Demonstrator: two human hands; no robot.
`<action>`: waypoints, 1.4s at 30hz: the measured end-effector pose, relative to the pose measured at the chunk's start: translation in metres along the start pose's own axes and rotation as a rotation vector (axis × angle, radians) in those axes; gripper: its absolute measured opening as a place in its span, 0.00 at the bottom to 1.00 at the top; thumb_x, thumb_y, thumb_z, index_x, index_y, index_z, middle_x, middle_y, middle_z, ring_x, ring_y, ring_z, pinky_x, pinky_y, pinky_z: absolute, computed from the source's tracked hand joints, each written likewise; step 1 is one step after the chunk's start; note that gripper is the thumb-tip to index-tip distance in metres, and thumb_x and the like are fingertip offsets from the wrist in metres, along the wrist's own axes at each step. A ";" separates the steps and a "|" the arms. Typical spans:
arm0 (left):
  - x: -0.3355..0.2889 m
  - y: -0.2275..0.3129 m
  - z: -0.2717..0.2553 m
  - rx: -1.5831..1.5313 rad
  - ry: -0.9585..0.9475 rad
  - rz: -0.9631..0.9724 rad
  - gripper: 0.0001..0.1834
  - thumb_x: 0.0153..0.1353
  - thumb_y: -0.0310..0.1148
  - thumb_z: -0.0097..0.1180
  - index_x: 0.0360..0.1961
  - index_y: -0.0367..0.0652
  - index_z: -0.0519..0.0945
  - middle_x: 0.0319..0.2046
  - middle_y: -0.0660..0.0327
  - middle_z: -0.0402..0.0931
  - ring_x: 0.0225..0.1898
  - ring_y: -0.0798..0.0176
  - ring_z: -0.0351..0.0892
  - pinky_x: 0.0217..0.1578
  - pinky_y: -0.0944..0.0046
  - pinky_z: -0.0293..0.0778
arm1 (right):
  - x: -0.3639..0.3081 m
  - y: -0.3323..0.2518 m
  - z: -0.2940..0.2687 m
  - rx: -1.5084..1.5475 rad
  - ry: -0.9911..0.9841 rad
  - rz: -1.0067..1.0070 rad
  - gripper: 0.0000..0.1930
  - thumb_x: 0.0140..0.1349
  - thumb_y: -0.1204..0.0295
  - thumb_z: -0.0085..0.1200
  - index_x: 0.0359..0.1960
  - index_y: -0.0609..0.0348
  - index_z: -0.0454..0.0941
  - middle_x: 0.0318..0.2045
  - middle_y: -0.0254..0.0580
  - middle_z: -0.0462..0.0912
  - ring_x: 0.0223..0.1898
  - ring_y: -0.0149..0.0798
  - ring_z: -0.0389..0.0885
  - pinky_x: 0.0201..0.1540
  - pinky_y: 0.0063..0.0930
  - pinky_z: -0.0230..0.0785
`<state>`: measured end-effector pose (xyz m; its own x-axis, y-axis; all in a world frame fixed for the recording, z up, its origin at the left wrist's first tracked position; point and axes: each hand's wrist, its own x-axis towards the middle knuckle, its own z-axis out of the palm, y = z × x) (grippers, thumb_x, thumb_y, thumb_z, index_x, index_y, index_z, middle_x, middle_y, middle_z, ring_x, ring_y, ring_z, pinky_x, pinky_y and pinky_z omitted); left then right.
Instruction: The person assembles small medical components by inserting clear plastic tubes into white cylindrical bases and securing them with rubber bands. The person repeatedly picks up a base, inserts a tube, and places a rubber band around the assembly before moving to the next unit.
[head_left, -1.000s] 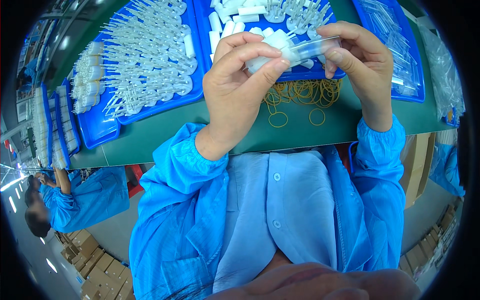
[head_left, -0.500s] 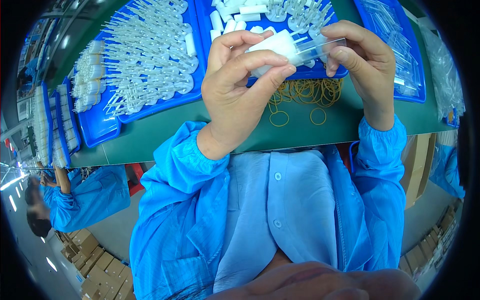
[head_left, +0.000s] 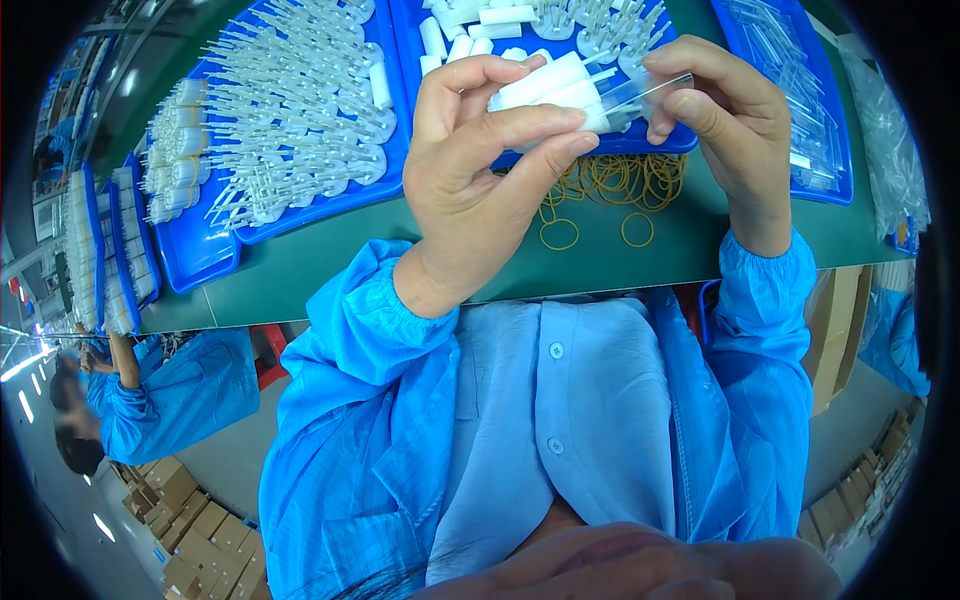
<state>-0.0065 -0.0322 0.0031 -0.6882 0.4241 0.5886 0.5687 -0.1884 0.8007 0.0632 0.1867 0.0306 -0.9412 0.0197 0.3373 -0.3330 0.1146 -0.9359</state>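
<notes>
My left hand (head_left: 480, 160) is closed round a bundle of white foam-like rolls (head_left: 550, 88), thumb and index finger pressing on its near side. Thin white stems stick out of the bundle's right end. A clear plastic strip or tube (head_left: 650, 94) lies against that end, and I cannot tell whether it goes round the stems. My right hand (head_left: 715, 110) pinches the clear piece between thumb and fingers. Below the hands, yellow rubber bands (head_left: 625, 185) lie in a heap on the green table, two of them loose in front.
Blue trays hold white stemmed parts (head_left: 300, 110), loose white rolls (head_left: 505, 16) and clear plastic pieces (head_left: 790, 100). Bundled rolls (head_left: 180, 150) stand at the left. Clear bags (head_left: 880, 140) lie far right. Another person in blue (head_left: 190, 390) sits at the left, near cardboard boxes (head_left: 200, 520).
The white bundle has turned slightly in my left hand, showing more of its rolls. Both hands stay nearly in place, the right fingers shifting a little on the clear piece.
</notes>
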 end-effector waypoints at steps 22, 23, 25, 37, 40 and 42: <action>-0.001 0.004 0.012 -0.233 0.086 -0.216 0.12 0.51 0.16 0.63 0.36 0.36 0.77 0.44 0.60 0.65 0.43 0.68 0.71 0.44 0.70 0.71 | 0.005 -0.008 0.014 -0.231 0.025 -0.068 0.13 0.70 0.70 0.45 0.47 0.64 0.79 0.28 0.35 0.74 0.25 0.23 0.71 0.25 0.16 0.64; -0.002 0.004 0.013 -0.230 0.086 -0.209 0.12 0.52 0.16 0.63 0.36 0.36 0.77 0.44 0.60 0.64 0.43 0.68 0.71 0.44 0.70 0.71 | 0.005 -0.010 0.014 -0.248 0.022 -0.062 0.13 0.71 0.70 0.44 0.47 0.64 0.79 0.28 0.34 0.74 0.24 0.23 0.71 0.25 0.15 0.63; -0.004 0.005 0.015 -0.266 0.082 -0.228 0.12 0.54 0.17 0.62 0.38 0.36 0.76 0.45 0.59 0.66 0.45 0.67 0.72 0.45 0.69 0.71 | 0.006 -0.012 0.013 -0.216 0.081 0.024 0.13 0.66 0.68 0.51 0.46 0.63 0.79 0.31 0.37 0.77 0.30 0.29 0.76 0.32 0.20 0.69; -0.022 0.037 0.032 -0.752 0.083 -0.600 0.10 0.61 0.21 0.57 0.41 0.38 0.70 0.42 0.56 0.74 0.44 0.65 0.77 0.44 0.68 0.75 | -0.007 -0.045 0.018 -0.562 0.122 -0.250 0.15 0.59 0.73 0.59 0.46 0.68 0.78 0.37 0.45 0.79 0.37 0.37 0.77 0.40 0.25 0.69; -0.029 0.043 0.035 -0.762 0.055 -0.690 0.08 0.63 0.25 0.55 0.42 0.37 0.71 0.44 0.52 0.77 0.45 0.60 0.79 0.49 0.60 0.78 | -0.019 -0.049 0.028 -0.746 0.137 -0.386 0.26 0.53 0.65 0.66 0.49 0.70 0.74 0.40 0.47 0.78 0.43 0.44 0.77 0.47 0.31 0.70; -0.031 0.052 0.034 -0.746 0.045 -0.780 0.07 0.64 0.26 0.54 0.41 0.37 0.72 0.43 0.52 0.77 0.45 0.60 0.80 0.49 0.59 0.78 | -0.032 -0.048 0.032 -0.928 0.121 -0.435 0.37 0.45 0.59 0.71 0.53 0.72 0.70 0.46 0.53 0.74 0.50 0.51 0.74 0.52 0.37 0.68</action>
<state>0.0593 -0.0249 0.0230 -0.7665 0.6306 -0.1216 -0.4411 -0.3793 0.8133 0.1076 0.1492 0.0611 -0.7204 -0.1127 0.6844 -0.4201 0.8560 -0.3013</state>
